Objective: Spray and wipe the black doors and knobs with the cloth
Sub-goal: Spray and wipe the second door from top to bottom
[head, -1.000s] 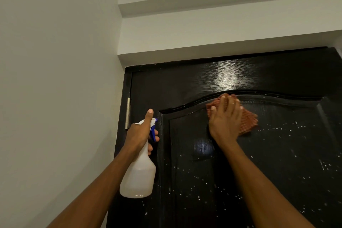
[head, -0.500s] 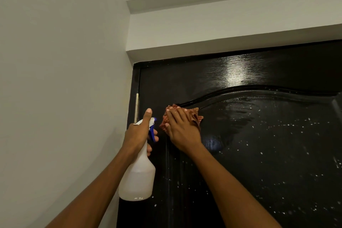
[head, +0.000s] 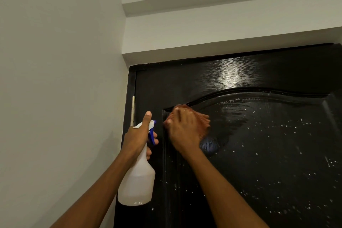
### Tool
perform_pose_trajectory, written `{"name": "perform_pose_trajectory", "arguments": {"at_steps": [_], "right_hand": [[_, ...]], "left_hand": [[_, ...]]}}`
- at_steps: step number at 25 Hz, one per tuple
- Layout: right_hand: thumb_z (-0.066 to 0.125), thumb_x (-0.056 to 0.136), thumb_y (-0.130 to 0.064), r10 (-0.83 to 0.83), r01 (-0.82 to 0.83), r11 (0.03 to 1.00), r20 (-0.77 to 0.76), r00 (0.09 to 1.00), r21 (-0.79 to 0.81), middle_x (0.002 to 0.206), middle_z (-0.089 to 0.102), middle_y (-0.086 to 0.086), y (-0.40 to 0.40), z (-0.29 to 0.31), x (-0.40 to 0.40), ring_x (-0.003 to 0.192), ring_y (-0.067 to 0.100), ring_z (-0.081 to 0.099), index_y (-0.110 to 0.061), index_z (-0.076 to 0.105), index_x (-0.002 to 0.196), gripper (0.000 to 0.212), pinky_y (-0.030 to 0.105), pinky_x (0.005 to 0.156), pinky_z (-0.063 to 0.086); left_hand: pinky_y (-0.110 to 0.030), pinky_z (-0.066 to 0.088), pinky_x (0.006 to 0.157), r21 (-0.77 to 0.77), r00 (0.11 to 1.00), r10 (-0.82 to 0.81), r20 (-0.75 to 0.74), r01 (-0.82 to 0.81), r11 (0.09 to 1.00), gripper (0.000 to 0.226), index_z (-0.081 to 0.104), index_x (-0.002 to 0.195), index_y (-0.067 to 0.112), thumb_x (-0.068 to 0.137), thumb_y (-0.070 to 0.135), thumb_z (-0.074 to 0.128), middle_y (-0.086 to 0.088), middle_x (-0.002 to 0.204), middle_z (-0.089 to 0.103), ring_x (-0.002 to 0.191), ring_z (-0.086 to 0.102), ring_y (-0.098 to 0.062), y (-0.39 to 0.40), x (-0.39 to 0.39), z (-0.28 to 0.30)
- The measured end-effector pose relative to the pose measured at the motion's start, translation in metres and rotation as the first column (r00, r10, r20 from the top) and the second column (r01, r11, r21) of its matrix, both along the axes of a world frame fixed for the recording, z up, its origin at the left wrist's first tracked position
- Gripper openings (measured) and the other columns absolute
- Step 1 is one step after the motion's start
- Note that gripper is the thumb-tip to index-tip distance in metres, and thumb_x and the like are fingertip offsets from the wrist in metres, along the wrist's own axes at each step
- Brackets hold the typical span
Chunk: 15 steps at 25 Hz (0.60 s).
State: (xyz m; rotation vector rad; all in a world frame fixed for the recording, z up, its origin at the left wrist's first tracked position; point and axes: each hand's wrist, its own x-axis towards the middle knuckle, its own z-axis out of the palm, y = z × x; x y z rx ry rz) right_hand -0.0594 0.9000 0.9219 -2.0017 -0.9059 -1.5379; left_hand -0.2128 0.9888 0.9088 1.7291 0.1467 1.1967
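The right hand presses a reddish-brown woven cloth flat-fingered against the glossy black panelled door, at the upper-left corner of its arched recessed panel. The left hand grips the neck of a translucent white spray bottle with a blue trigger, thumb raised, just beside the door's hinge edge. White droplets dotting the lower panel could dry into marks if wiping stays high, and the cloth could skip the moulding groove. Since half a second ago the cloth has spread slightly rightward; the bottle has hardly moved.
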Motion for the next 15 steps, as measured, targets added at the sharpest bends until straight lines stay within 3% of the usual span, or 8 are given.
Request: {"name": "perform_pose_trajectory", "arguments": {"at_steps": [1,3,7,10,11,15], "right_hand": [[0.03,0.11,-0.046,0.007,0.001,0.991,0.055,0.998,-0.134,0.172,0.011,0.015,0.006,-0.006,-0.002,0.159,0.033,0.008,-0.014,0.014,0.165,0.065,0.045,0.126,-0.002],[0.024,0.111,-0.049,0.066,-0.055,0.968,0.04,0.997,-0.246,0.174,0.0,0.006,0.001,-0.005,0.003,0.16,0.024,-0.004,-0.02,0.006,0.166,0.065,0.043,0.124,-0.009],[0.019,0.11,-0.053,0.012,0.014,0.951,0.082,0.997,-0.31,0.174,-0.001,0.0,-0.028,0.006,0.023,0.159,0.018,-0.009,-0.025,0.004,0.166,0.064,0.052,0.129,0.004],[0.017,0.111,-0.051,-0.033,0.052,0.964,0.076,0.997,-0.261,0.173,-0.005,-0.005,-0.06,0.012,0.035,0.158,0.016,-0.014,-0.026,0.002,0.166,0.062,0.045,0.126,-0.012],[0.016,0.111,-0.05,-0.04,0.058,0.973,0.085,0.996,-0.224,0.174,-0.002,-0.005,-0.074,0.015,0.042,0.158,0.016,-0.012,-0.026,0.004,0.166,0.062,0.041,0.124,-0.01],[0.013,0.104,-0.053,-0.094,0.101,0.994,0.18,0.979,-0.029,0.167,0.03,0.003,-0.147,0.034,0.081,0.157,0.025,0.014,-0.018,0.028,0.163,0.07,0.035,0.126,-0.004]], "left_hand": [[-0.027,0.048,0.044,-0.002,1.0,0.013,-0.003,-0.013,1.0,0.083,0.067,0.103,0.003,0.086,0.079,0.039,-0.018,0.089,0.074,0.053,0.063,-0.025,0.002,0.0,0.0],[-0.026,0.048,0.044,-0.01,1.0,0.014,-0.009,-0.014,1.0,0.083,0.065,0.105,0.003,0.086,0.079,0.039,-0.02,0.09,0.074,0.053,0.062,-0.026,0.004,0.003,-0.001],[-0.026,0.048,0.044,0.013,1.0,-0.026,-0.015,0.026,1.0,0.083,0.065,0.107,0.003,0.086,0.079,0.039,-0.02,0.09,0.074,0.052,0.061,-0.024,-0.011,0.016,-0.003],[-0.026,0.048,0.044,0.047,0.997,-0.08,0.002,0.08,0.996,0.076,0.066,0.106,0.006,0.09,0.075,0.038,-0.018,0.09,0.074,0.051,0.061,-0.021,-0.036,0.026,0.001],[-0.027,0.047,0.044,0.052,0.996,-0.086,-0.001,0.086,0.995,0.074,0.066,0.104,0.007,0.09,0.074,0.038,-0.017,0.089,0.075,0.051,0.061,-0.02,-0.045,0.03,0.003],[-0.025,0.046,0.042,0.056,0.995,-0.094,-0.039,0.096,0.994,0.076,0.069,0.1,0.006,0.091,0.074,0.037,-0.015,0.09,0.075,0.048,0.06,-0.016,-0.069,0.043,0.01]]}}
